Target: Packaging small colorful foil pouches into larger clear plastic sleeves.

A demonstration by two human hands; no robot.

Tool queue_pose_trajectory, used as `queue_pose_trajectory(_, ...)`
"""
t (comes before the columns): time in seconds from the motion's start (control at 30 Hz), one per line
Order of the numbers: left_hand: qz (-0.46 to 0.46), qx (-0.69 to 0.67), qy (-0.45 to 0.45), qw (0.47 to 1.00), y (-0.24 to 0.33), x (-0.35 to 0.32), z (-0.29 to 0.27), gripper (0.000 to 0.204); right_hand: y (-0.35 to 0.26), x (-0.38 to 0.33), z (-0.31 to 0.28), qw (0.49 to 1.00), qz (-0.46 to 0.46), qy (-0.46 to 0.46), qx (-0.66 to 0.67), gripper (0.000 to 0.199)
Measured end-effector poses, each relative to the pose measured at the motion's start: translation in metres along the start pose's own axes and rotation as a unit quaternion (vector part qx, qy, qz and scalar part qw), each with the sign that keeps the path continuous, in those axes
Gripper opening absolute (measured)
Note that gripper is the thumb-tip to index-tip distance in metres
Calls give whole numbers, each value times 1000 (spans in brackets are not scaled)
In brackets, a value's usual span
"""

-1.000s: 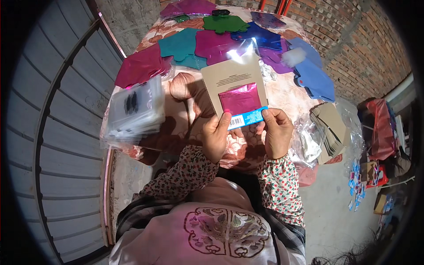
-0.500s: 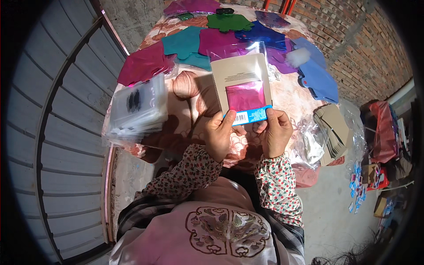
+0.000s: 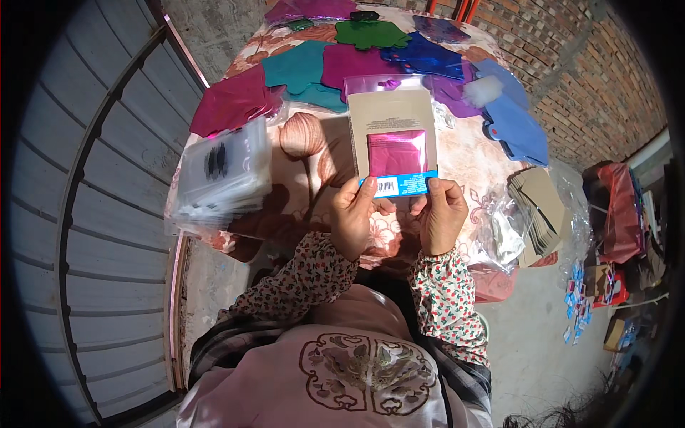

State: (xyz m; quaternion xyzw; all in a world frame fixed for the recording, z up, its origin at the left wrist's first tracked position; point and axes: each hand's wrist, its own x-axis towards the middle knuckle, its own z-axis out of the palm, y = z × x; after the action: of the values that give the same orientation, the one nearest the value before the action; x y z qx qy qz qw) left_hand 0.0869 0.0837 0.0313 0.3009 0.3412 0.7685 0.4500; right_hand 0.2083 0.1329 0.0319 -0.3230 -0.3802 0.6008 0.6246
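Note:
Both hands hold a clear plastic packet [image 3: 391, 107] upright over the near side of the table. Inside it are a beige card and a folded piece of shiny magenta foil [image 3: 397, 153]. A blue and white label [image 3: 411, 184] runs along the packet's lower edge. My left hand [image 3: 354, 220] pinches the lower left corner, thumb in front. At the lower right corner, my right hand [image 3: 443, 215] grips with its thumb in front as well. The fingers behind the packet are partly hidden.
A stack of clear bags [image 3: 225, 167] lies on the left of the flower-patterned cloth. Flat foil shapes in magenta, teal [image 3: 296, 68], green [image 3: 371, 34] and blue [image 3: 432, 55] line the far side. Beige cards [image 3: 535, 210] and crumpled plastic [image 3: 503, 239] lie at right.
The packet has tilted, and the bright glare at its top has gone, so the hanging hole shows. Its top has dropped slightly and it sits straighter. Both hands keep their grip.

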Motion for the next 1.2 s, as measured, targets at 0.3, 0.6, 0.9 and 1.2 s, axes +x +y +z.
queue_pose_trajectory(0.3, -41, 69, 6, 997, 13, 5, -12, 25, -13, -6, 4, 997, 51, -49, -25, 9)
queue_pose_trajectory(0.6, -132, 62, -19, 989, 10, 4, -9, 28, -2, -4, -4, 997, 40, -35, -60, 9)
queue_pose_trajectory(0.9, -112, 91, -62, 988, 9, 23, -18, 30, 11, 2, 4, 999, 23, -46, -12, 8)
queue_pose_trajectory(1.2, -116, 140, -94, 979, 11, 59, -26, 30, -46, 6, -15, 908, -143, -10, -394, 24)
